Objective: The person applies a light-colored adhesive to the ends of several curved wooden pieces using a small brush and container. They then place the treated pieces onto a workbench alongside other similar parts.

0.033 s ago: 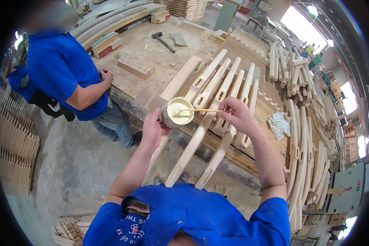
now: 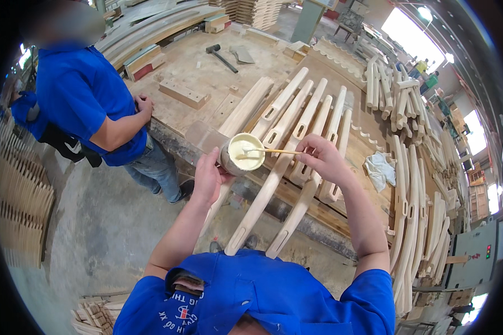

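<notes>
Workshop table (image 2: 207, 72), near edge: left hand (image 2: 207, 178) grips round cream glue pot (image 2: 245, 153); right hand (image 2: 321, 159) fingers pinch thin wooden stick (image 2: 276, 151), tip dipped in glue.

Layout: worktop (image 2: 207, 70) runs ahead of the person, from upper left to right. A row of wooden chair legs (image 2: 296, 125) lies side by side on it, their near ends overhanging its front edge. Left hand (image 2: 207, 178) holds a glue pot (image 2: 243, 153) over that edge, just left of the legs. Right hand (image 2: 321, 159) sits to the pot's right, above the legs, with a thin stick (image 2: 276, 151) reaching into the pot. Wood block (image 2: 183, 94) lies behind the pot, mallet (image 2: 221, 56) further back. Rag (image 2: 380, 167) is right of the right hand. More curved wooden parts (image 2: 413, 212) are stacked on the far right. Co-worker (image 2: 89, 95) stands left of the worktop, one hand on its edge.
</notes>
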### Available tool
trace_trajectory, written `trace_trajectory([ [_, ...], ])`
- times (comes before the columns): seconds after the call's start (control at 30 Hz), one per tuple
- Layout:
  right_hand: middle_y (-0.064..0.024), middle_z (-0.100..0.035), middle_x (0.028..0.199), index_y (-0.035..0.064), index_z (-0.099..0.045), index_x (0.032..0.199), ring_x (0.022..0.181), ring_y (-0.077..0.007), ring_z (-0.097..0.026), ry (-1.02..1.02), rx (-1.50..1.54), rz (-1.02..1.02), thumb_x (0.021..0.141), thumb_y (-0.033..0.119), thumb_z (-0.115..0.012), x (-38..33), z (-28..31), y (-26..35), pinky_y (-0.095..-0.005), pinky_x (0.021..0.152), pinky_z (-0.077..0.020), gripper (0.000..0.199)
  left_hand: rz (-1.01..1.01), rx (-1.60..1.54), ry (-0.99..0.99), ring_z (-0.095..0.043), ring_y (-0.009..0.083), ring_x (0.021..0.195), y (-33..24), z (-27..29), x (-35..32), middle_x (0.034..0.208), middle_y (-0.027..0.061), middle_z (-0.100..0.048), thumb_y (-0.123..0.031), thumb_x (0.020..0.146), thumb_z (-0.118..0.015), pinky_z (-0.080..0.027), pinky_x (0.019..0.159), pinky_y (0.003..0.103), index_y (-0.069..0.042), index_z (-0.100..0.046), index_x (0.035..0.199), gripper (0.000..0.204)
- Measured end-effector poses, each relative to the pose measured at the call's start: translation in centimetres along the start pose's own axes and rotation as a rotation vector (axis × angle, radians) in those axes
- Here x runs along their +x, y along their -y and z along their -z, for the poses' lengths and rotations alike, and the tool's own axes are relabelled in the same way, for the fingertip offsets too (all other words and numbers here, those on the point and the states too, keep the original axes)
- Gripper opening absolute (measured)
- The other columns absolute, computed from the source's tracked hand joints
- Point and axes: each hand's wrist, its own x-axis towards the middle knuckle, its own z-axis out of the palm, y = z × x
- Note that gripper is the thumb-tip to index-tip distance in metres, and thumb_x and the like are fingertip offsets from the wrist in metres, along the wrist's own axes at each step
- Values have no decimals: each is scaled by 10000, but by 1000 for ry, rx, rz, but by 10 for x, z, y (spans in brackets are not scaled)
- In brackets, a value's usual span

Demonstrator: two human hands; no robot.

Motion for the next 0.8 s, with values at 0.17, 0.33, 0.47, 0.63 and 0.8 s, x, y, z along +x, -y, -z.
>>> trace_trajectory([
  [0.17, -11, -555, 705, 21, -609, 866, 612, -82, -510, 245, 177, -291, 885, 172, -565, -1, 10, -5, -247, 566, -438, 158, 7, 0, 22, -630, 259, 950, 0, -10, 4, 1096, 152, -590, -291, 974, -395, -539, 797, 451, 22, -485, 1155, 374],
  [0.33, 0, -555, 707, 25, -623, 874, 615, -63, -501, 177, 265, -232, 906, 199, -548, -5, 8, -22, -236, 556, -424, 192, 24, 22, 84, -625, 275, 969, 6, -14, 18, 1120, 175, -571, -282, 973, -396, -542, 804, 451, 32, -460, 1175, 379],
  [0.47, -25, -567, 732, -5, -613, 883, 683, -92, -545, 52, 26, -196, 911, 192, -546, -4, 18, -39, -260, 611, -447, 210, 18, 66, 64, -619, 300, 992, 7, -10, 20, 1148, 198, -550, -266, 975, -390, -549, 796, 446, 36, -425, 1204, 381],
  [0.63, -103, -619, 814, 49, -638, 945, 785, -249, -610, -107, -344, -168, 896, 230, -545, -1, 21, -60, -367, 708, -480, 209, 1, -16, 68, -614, 287, 959, 2, 0, 10, 1116, 174, -534, -283, 969, -421, -546, 770, 458, 30, -411, 1173, 374],
  [0.8, -81, -628, 862, 84, -649, 911, 830, -259, -616, -123, -554, -163, 891, 227, -541, 8, 15, -55, -384, 735, -495, 180, -7, -21, 20, -607, 299, 998, 1, 15, -2, 1141, 178, -534, -267, 976, -402, -542, 791, 460, 54, -420, 1173, 377],
])
